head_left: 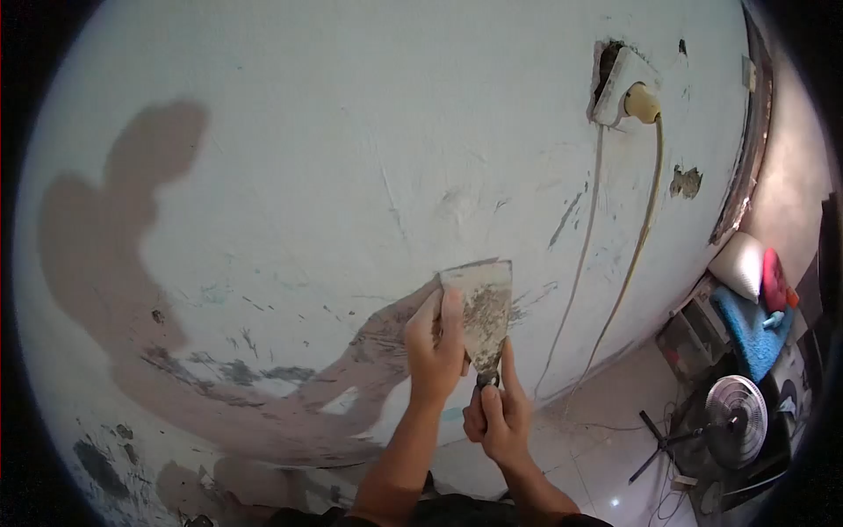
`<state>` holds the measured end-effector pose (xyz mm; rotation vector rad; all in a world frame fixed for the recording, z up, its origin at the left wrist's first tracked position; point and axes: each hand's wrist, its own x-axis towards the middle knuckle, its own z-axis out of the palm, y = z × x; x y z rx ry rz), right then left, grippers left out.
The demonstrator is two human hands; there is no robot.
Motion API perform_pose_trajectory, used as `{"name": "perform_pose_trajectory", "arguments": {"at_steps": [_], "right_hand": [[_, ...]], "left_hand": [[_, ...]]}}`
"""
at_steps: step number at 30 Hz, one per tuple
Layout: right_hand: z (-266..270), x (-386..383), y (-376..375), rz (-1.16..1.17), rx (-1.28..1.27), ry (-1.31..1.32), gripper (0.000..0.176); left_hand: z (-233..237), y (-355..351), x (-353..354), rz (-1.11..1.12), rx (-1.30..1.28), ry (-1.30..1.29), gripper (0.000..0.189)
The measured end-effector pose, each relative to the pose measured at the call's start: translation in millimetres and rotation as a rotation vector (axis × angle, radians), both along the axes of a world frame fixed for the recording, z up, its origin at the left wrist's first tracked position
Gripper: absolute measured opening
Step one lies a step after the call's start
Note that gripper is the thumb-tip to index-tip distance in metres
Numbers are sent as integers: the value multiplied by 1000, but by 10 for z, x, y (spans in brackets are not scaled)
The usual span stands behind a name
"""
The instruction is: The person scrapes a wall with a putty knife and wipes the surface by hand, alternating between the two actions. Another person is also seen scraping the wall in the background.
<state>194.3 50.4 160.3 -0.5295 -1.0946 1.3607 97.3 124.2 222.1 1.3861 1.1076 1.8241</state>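
Note:
A putty knife (pixel 488 309) with a wide, stained blade points up in front of the white wall (pixel 290 193), its top edge overlapping the wall in this view. My right hand (pixel 499 420) is wrapped round its dark handle, forefinger stretched up along the blade's right side. My left hand (pixel 436 347) pinches the blade's left edge, thumb lying on the face and the other fingers behind it. Around the blade the wall has dark scuffs and scraped patches (pixel 263 372). My shadow falls across the wall to the left.
At the upper right a loose socket plate (pixel 618 88) hangs from a hole, with a yellowish plug (pixel 643 104) and a cable running down the wall. A standing fan (pixel 736 413) is on the tiled floor (pixel 580 457) at right, near a blue cloth (pixel 753 329) and a white pillow (pixel 739 266).

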Motion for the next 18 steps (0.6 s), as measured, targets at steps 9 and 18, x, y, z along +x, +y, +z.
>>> {"name": "perform_pose_trajectory", "arguments": {"at_steps": [9,18], "right_hand": [[42,8,-30,13,-46,33,61],[64,62,-19,-36,-17,-30,60]], "left_hand": [[74,-115,2,-25,-43,-31,34],[108,-98,20,-103,-54,-44,37]]}}
